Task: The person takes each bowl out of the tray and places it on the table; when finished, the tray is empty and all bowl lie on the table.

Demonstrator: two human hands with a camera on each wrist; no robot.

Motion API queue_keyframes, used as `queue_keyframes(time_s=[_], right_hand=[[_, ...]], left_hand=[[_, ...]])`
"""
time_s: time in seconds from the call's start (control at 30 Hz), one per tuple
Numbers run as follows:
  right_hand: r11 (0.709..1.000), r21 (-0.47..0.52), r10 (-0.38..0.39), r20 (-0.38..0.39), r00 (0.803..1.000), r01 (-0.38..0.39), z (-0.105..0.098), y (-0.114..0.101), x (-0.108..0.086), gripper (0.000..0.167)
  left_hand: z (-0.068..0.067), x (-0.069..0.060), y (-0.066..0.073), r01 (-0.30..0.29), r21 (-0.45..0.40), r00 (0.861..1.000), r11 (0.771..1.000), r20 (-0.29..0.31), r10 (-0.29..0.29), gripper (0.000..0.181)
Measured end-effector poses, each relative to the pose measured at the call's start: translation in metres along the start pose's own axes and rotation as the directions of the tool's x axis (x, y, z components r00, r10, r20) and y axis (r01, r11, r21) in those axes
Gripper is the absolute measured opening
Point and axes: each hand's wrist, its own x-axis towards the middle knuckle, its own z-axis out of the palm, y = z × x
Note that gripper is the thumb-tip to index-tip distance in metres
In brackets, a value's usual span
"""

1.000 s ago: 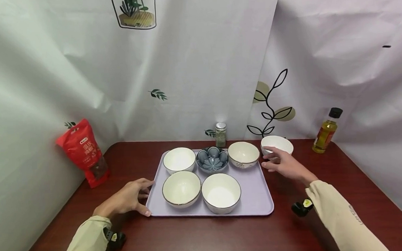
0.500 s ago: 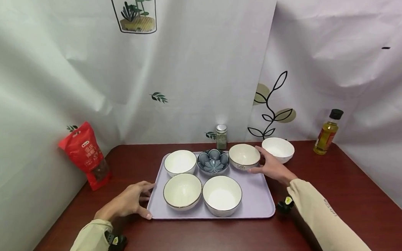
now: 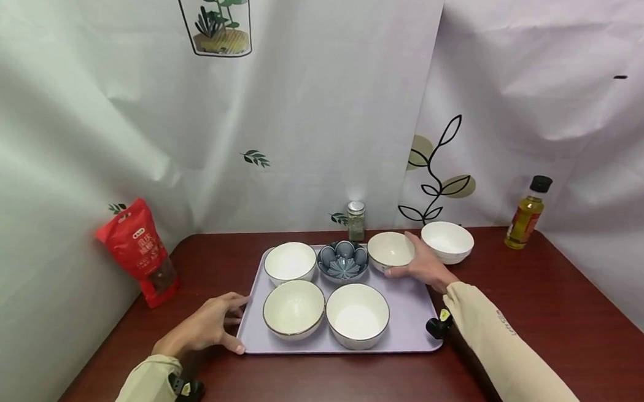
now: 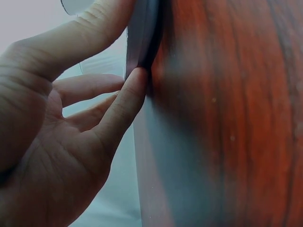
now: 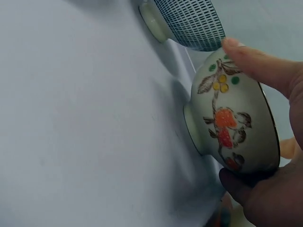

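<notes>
On the lilac tray (image 3: 409,318) several bowls stand in two rows. My right hand (image 3: 422,264) grips the back-right bowl (image 3: 388,249), thumb on its near side and fingers round its right. In the right wrist view this bowl (image 5: 232,123) shows painted berries and leaves, its foot at the tray surface; a blue-patterned bowl (image 5: 194,23) stands beside it. My left hand (image 3: 208,323) touches the tray's left side, fingers extended and thumb at the front corner. Up close, the left hand (image 4: 71,127) has a fingertip against the tray edge (image 4: 142,33).
Just right of the tray stands a white bowl (image 3: 448,241). Behind the tray is a spice jar (image 3: 356,221). An oil bottle (image 3: 526,216) stands at the back right, and a red pouch (image 3: 141,252) leans at the left wall. A cloth backdrop (image 3: 316,103) closes the rear.
My right hand has moved left from beside the white bowl outside the tray onto the back-right bowl and now grips it. The left hand stays at the tray's left side.
</notes>
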Motion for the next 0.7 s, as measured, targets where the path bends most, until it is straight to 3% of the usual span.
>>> queue_keyframes(time_s=[0.33, 0.7], right_hand=[[1.000, -0.023, -0.004, -0.091, 0.996, 0.002, 0.0080, -0.0009, 0.0041, 0.120], [1.000, -0.013, 0.018, -0.095, 0.995, -0.020, 0.0032, -0.0024, -0.0031, 0.118]], left_hand=[[-0.0003, 0.0006, -0.0023, -0.006, 0.004, 1.000, 1.000, 0.000, 0.006, 0.101], [0.0008, 0.0004, -0.0015, 0.004, -0.022, 1.000, 1.000, 0.002, -0.004, 0.101]])
